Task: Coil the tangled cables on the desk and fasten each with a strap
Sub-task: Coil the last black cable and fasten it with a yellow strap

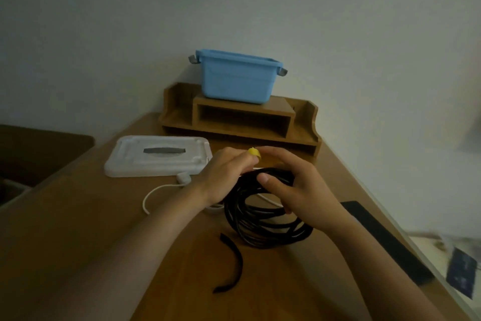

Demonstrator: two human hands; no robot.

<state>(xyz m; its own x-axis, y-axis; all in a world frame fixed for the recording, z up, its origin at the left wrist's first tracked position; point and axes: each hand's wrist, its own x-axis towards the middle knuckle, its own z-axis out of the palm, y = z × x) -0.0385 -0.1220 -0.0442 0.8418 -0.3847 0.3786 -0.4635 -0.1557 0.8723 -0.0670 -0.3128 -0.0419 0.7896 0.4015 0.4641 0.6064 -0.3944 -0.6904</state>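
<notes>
Status: right hand (294, 190) grips black coil (260, 224), left hand (225, 177) pinches yellow strap (254, 152) at its top. Risk: loops spring apart if the grip eases before the strap closes; white cable (158, 189) may snag.

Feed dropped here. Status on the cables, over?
Left grip pinches yellow strap; right grip holds black coil. Black strap loose on desk. White cable uncoiled.

Everything is dim and greyish, the light flat, with only faint shadows on the desk (91, 229). My left hand (226, 175) and right hand (296, 190) look soft, and the near right corner smears and bends with wide-angle distortion.
</notes>
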